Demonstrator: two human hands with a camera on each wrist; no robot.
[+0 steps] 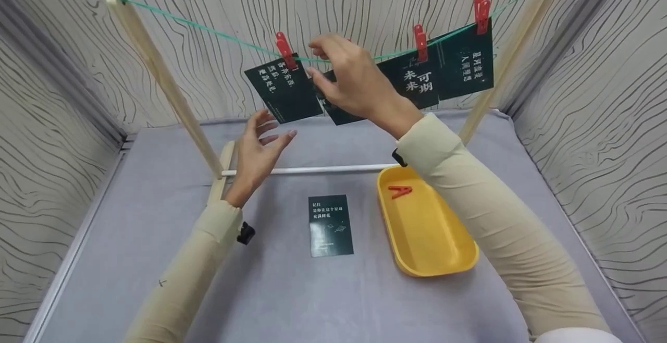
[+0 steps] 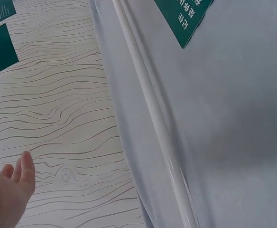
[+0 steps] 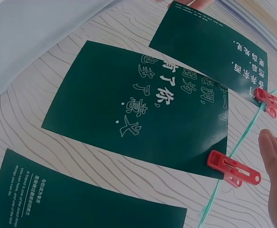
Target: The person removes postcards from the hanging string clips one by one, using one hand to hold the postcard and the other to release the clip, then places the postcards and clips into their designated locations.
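My right hand (image 1: 354,74) is raised at the green line (image 1: 208,29), thumb and fingers spread apart with nothing between them. Just left of its fingertips, a red clip (image 1: 285,51) fastens the leftmost dark green card (image 1: 284,93) to the line. That card hangs tilted, white writing on its face. Below its lower left edge my left hand (image 1: 259,152) is held palm up with loosely bent fingers, fingertips close to the card. Another card (image 3: 143,109) hangs by its own red clip (image 3: 233,168) beside the right hand; in the head view that hand partly covers it.
Farther right hang a card with large characters (image 1: 417,80) and a card at the end (image 1: 466,61). Wooden posts (image 1: 161,82) hold the line, joined low by a white rod (image 1: 333,169). On the cloth are a loose card (image 1: 331,225) and a yellow tray (image 1: 427,239) containing a red clip (image 1: 400,192).
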